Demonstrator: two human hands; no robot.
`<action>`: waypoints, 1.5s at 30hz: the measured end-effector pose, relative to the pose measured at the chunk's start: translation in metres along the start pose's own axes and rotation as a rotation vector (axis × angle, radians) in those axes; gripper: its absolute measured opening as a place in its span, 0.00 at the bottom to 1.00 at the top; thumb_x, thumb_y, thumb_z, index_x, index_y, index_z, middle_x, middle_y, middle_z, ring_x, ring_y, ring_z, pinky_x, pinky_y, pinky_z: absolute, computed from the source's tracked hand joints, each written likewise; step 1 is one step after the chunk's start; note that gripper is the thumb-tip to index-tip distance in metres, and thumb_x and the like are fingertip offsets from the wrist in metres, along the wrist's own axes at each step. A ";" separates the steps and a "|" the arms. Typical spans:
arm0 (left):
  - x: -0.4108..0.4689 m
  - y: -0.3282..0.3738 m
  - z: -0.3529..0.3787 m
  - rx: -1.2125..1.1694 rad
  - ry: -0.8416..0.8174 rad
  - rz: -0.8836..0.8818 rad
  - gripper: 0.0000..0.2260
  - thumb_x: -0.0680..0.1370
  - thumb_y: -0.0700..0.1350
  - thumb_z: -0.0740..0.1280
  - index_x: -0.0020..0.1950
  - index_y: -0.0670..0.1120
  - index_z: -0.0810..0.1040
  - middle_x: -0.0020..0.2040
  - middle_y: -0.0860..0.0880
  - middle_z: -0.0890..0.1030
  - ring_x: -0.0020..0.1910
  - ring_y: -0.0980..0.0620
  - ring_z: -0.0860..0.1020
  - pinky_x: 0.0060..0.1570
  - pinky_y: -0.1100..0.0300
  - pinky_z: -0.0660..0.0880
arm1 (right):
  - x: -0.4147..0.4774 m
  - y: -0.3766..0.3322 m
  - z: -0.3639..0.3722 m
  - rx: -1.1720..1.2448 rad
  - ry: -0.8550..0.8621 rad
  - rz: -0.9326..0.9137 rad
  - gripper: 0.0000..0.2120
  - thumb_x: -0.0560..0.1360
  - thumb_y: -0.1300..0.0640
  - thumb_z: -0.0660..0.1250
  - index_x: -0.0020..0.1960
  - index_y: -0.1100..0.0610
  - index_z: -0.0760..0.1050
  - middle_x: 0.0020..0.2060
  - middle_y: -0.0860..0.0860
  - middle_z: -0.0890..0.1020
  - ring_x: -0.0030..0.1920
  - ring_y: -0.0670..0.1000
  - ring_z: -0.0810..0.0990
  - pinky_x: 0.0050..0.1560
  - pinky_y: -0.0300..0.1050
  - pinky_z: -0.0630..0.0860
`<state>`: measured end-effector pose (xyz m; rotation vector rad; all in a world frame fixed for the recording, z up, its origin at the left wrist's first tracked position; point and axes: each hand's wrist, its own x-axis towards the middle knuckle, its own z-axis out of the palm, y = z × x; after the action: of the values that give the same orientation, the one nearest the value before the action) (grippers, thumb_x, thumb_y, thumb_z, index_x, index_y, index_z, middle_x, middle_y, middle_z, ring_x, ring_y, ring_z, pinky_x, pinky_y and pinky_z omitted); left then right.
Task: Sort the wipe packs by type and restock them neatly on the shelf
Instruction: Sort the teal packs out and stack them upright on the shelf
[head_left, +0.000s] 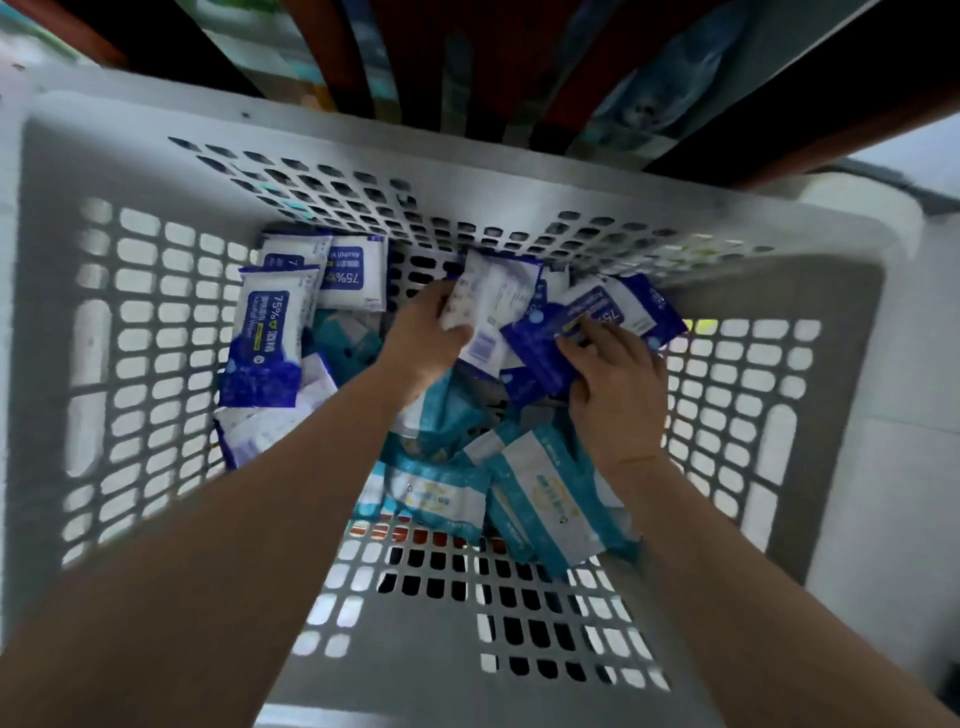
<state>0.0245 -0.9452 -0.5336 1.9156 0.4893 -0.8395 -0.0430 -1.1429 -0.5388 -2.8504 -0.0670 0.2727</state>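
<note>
**Inspector:** State of the hands?

**Checker:** Both are down inside the white perforated basket (467, 156). The left hand (426, 338) grips a pack turned to show its white printed back (493, 301), thumb across the face. The right hand (618, 384) has its fingers curled over a blue alcohol wipe pack (618, 317); its thumb is hidden.

**Inspector:** Why those two?

**Checker:** In my judgement, the person is pulling one type out of the mix. More blue 75% packs (267, 343) lean against the basket's left wall, apart from the teal packs (545, 499) heaped on the floor beneath the wrists.

**Inspector:** Progress?

**Checker:** Early. Most of the stock lies unsorted in the basket. The dark shelf (831, 104) beyond the far rim is too blurred to tell whether it holds any wipe packs.

**Inspector:** Risk?

**Checker:** The slick film packs could slip from a one-handed grip.
</note>
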 end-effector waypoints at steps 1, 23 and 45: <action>0.000 0.000 0.003 0.062 0.052 0.039 0.17 0.76 0.36 0.66 0.65 0.43 0.72 0.51 0.48 0.77 0.48 0.49 0.75 0.41 0.67 0.67 | 0.000 -0.002 0.002 0.005 -0.029 0.014 0.21 0.64 0.65 0.69 0.56 0.54 0.82 0.59 0.57 0.81 0.58 0.62 0.78 0.55 0.61 0.73; -0.010 -0.048 -0.024 0.852 0.125 0.327 0.27 0.72 0.31 0.62 0.71 0.43 0.69 0.70 0.42 0.68 0.67 0.39 0.69 0.59 0.45 0.70 | -0.002 -0.054 0.000 0.262 0.088 -0.040 0.15 0.70 0.59 0.60 0.52 0.60 0.79 0.46 0.57 0.81 0.45 0.59 0.79 0.41 0.50 0.77; -0.021 -0.059 -0.040 1.023 -0.085 0.358 0.16 0.74 0.44 0.63 0.62 0.47 0.73 0.51 0.47 0.81 0.53 0.45 0.78 0.68 0.51 0.60 | 0.006 -0.109 0.028 1.015 -0.689 0.780 0.06 0.78 0.62 0.64 0.55 0.57 0.72 0.53 0.56 0.79 0.53 0.57 0.80 0.52 0.58 0.80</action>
<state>-0.0139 -0.8818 -0.5416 2.7402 -0.4407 -1.0148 -0.0443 -1.0304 -0.5361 -1.5606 0.8018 1.0570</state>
